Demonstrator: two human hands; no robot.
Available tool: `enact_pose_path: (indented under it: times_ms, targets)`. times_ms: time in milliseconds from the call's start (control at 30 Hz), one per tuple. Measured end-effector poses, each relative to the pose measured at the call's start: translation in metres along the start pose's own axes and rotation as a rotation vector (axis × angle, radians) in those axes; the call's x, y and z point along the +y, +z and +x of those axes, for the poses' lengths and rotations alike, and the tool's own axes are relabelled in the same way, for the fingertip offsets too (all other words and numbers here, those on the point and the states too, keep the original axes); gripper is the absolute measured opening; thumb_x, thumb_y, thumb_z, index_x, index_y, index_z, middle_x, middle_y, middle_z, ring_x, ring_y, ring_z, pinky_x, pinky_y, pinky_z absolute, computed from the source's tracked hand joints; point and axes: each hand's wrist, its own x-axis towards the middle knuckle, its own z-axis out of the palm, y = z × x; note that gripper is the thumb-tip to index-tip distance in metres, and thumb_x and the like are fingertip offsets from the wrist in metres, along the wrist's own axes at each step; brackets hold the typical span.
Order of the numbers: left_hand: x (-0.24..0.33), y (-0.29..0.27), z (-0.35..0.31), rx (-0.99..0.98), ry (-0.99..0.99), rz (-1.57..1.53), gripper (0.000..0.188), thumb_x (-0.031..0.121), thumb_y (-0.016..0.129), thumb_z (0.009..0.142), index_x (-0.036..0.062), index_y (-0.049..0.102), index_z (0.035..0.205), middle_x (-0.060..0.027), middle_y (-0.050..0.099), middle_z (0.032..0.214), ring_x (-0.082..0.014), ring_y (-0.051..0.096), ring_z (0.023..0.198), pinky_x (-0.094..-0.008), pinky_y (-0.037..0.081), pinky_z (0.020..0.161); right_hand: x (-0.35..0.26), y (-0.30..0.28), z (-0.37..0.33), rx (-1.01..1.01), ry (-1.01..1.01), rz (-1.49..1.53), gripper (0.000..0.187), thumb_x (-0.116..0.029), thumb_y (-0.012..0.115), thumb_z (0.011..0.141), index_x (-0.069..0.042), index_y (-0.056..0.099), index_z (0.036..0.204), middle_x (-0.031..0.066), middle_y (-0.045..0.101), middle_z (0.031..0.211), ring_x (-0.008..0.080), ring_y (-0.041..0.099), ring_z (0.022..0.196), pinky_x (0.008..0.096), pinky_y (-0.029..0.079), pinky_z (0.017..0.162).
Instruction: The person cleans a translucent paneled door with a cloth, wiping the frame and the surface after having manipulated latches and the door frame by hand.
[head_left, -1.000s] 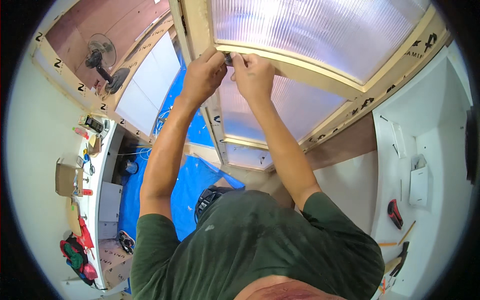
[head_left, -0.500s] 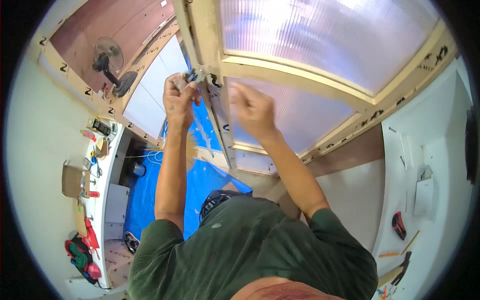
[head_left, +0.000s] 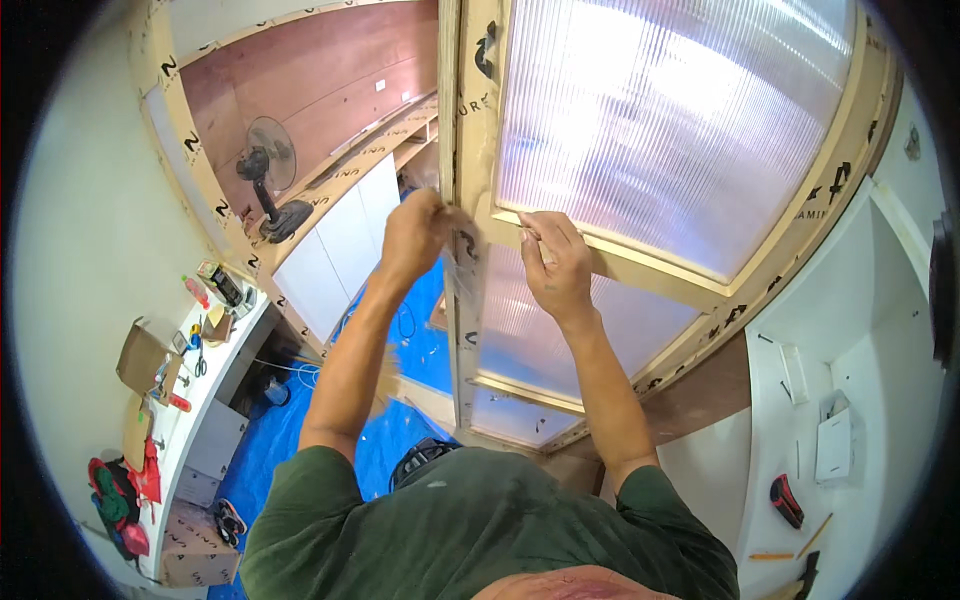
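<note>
A wooden-framed door (head_left: pixel 610 252) with ribbed translucent panels stands in front of me. My left hand (head_left: pixel 413 238) is closed beside the door's edge, its fingers wrapped round what looks like a clear plastic bag (head_left: pixel 461 222). The bag is blurred, and the hand hides most of it. My right hand (head_left: pixel 558 268) is raised before the door's middle rail, with thumb and fingertips pinched together. Whatever lies in that pinch, if anything, is too small to make out.
On the left, a white shelf (head_left: pixel 205 385) carries an open cardboard box (head_left: pixel 140 358), scissors and bottles. A black fan (head_left: pixel 265 180) stands beyond it. Blue sheeting (head_left: pixel 285 425) covers the floor. At right, a white ledge holds a red-and-black utility knife (head_left: pixel 786 500) and pencils (head_left: pixel 815 535).
My view has shifted, so the door now stands more upright in it. Both hands now show higher against the door's edge and rail. The right hand's fingers have drawn into a pinch.
</note>
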Motion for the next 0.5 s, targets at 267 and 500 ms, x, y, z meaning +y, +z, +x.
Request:
enact_pose_path:
  times_ms: [267,500]
  targets:
    - [-0.031,0.047,-0.060,-0.049,-0.136,-0.592,0.019,0.010,0.070,0.098,0.0030,0.053,0.092,-0.0023,0.054,0.068,-0.0106,0.051,0.064,-0.0312,0.045,0.057,-0.027,0.034,0.047,-0.052,0.237,-0.082,0.034,-0.028,0.076,0.094,-0.002,0.070,0.115,0.0132,0.074,0.083,0.0284,0.074,0.070,0.0369,0.057,0.064]
    - [-0.018,0.019,-0.060,-0.017,-0.058,-0.494,0.028,0.019,0.075,0.097,0.0080,0.054,0.082,0.0033,0.053,0.069,-0.0074,0.048,0.062,-0.0263,0.040,0.057,-0.030,0.070,0.139,0.046,0.203,-0.414,0.025,-0.031,0.066,0.097,-0.006,0.064,0.094,0.0184,0.070,0.080,0.0382,0.070,0.066,0.0487,0.055,0.059]
